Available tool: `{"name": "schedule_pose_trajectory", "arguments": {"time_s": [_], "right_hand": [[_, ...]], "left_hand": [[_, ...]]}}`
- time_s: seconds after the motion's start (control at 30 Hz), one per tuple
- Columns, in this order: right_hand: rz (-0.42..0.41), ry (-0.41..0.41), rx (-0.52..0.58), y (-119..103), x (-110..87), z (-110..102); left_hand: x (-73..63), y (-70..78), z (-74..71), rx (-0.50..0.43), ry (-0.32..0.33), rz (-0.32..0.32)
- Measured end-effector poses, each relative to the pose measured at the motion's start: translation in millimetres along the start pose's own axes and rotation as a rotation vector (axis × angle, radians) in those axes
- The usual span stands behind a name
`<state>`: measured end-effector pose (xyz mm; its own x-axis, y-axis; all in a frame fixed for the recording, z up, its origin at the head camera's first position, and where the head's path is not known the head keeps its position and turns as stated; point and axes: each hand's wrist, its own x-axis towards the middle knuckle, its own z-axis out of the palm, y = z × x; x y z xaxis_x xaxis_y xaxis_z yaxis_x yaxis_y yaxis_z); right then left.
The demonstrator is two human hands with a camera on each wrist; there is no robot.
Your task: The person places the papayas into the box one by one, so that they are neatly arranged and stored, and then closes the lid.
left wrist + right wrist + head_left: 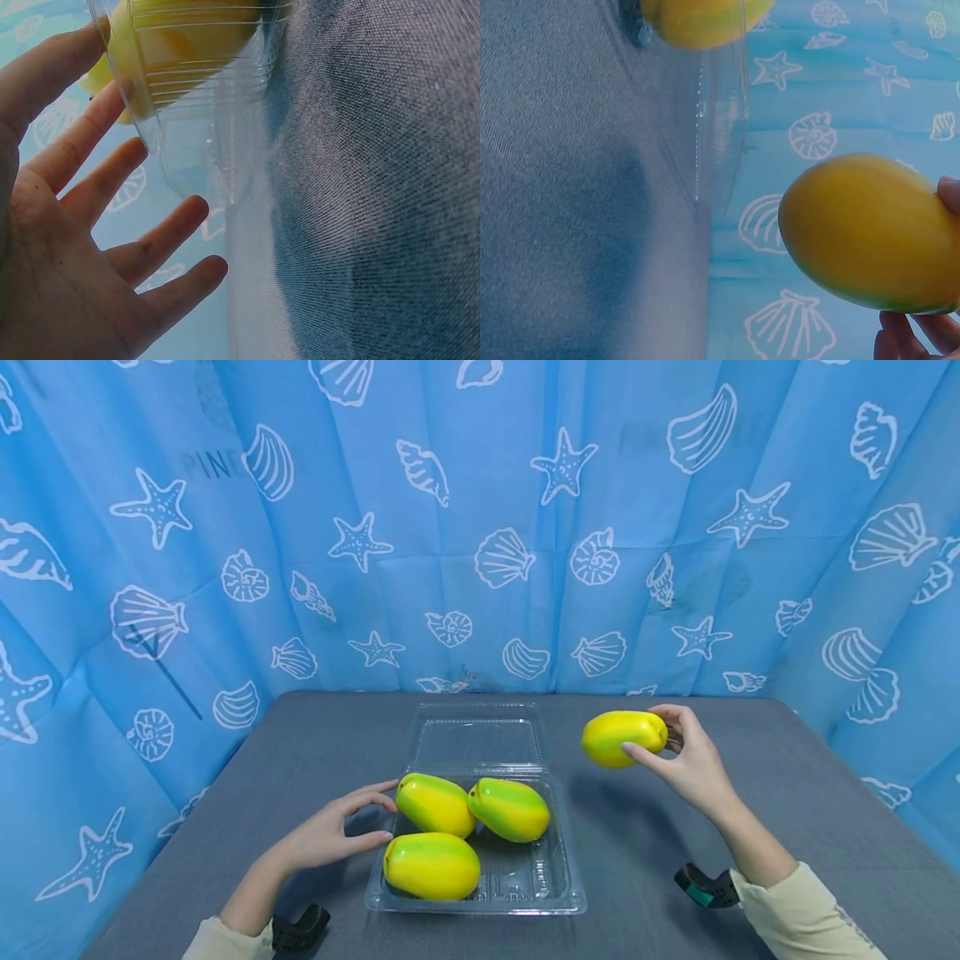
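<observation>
Fruits point(433, 867) | clear container point(513, 878): three inside, lid point(480, 743) open | fourth point(621, 735) aloft

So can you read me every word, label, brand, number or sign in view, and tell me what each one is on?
"PINE": faint, on the left side of the blue curtain; anything after it is too faint to read.
Another faint marking, on the curtain's upper right: too faint to read reliably.
Fruit in the clear box and fruit in the right hand: no readable text on the fruit or box.
</observation>
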<state>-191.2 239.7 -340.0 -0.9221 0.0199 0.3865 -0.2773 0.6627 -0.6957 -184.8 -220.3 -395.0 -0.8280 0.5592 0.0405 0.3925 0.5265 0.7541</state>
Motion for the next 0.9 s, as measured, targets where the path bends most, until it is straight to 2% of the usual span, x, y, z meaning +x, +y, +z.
{"name": "schedule_pose_trajectory", "arguments": {"time_s": [0.4, 0.63, 0.9], "right_hand": [[-0.08, 0.012, 0.004, -10.9, -4.3, 3.3], [-0.162, 0.016, 0.019, -17.0, -5.9, 5.6], [-0.193, 0.008, 0.026, -23.3, -10.2, 8.4]], "left_hand": [[0.0, 1.9, 0.6, 0.001, -0.01, 0.017], [0.3, 1.2, 0.4, -0.003, -0.008, 0.019], [-0.1, 2.4, 0.1, -0.006, -0.013, 0.016]]}}
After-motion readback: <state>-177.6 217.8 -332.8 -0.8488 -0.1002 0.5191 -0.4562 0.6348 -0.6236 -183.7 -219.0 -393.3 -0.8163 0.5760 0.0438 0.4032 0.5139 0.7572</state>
